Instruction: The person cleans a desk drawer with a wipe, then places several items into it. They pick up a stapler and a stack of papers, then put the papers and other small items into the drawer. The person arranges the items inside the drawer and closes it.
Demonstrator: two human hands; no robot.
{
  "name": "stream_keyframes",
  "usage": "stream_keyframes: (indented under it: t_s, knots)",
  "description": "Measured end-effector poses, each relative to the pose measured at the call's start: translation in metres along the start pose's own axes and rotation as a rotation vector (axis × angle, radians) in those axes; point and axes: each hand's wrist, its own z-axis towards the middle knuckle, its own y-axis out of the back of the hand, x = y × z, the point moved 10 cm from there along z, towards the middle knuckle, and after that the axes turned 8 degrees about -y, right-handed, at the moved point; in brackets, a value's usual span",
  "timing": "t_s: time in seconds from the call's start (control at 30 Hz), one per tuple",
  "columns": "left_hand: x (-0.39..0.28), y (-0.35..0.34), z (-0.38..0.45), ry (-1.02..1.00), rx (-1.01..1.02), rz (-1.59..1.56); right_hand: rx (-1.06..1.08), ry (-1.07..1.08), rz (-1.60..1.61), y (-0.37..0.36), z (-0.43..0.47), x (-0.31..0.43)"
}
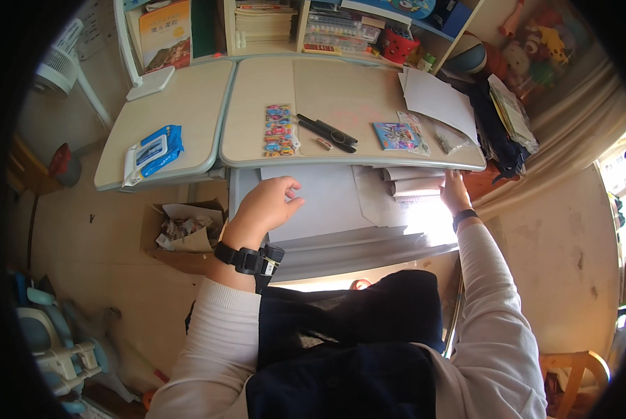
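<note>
An open desk drawer (355,246) extends below the desktop, holding a large white paper sheet (313,204) and rolled papers (417,187) at its right. Above the drawer's left part hovers my left hand (271,207), its fingers slightly curled and nothing in them. My right hand (454,191) is at the drawer's right end, beside the rolled papers; its fingertips reach the underside of the desktop edge, and whether they grip anything is unclear. On the desktop (334,78) lie a sticker sheet (279,131), black pen-like sticks (327,131), an eraser (324,144) and a colourful booklet (395,136).
A blue wet-wipes pack (153,153) rests on the left desk panel. White sheets (438,102) and a clear plastic bag (449,139) occupy the right side. A cardboard box (187,230) of paper scraps stands on the floor. Shelves with a red pencil cup (398,48) line the back.
</note>
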Motion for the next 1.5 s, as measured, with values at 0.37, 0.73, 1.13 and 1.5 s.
stream_keyframes:
  t_s: [0.37, 0.73, 1.13, 1.5]
  knots:
    - [-0.005, -0.002, -0.001, 0.002, 0.038, -0.026, 0.389, -0.005, -0.045, -0.033, -0.024, 0.025]
    - [-0.009, 0.004, -0.002, -0.021, 0.026, -0.076, 0.099, 0.175, 0.082, 0.075, 0.017, 0.121]
    - [-0.007, 0.016, -0.006, -0.001, 0.014, -0.034, 0.488, 0.368, -0.299, 0.068, 0.066, 0.231]
    - [0.021, -0.003, -0.014, 0.101, 0.16, 0.124, -0.046, 0.617, -0.178, 0.117, 0.046, 0.241]
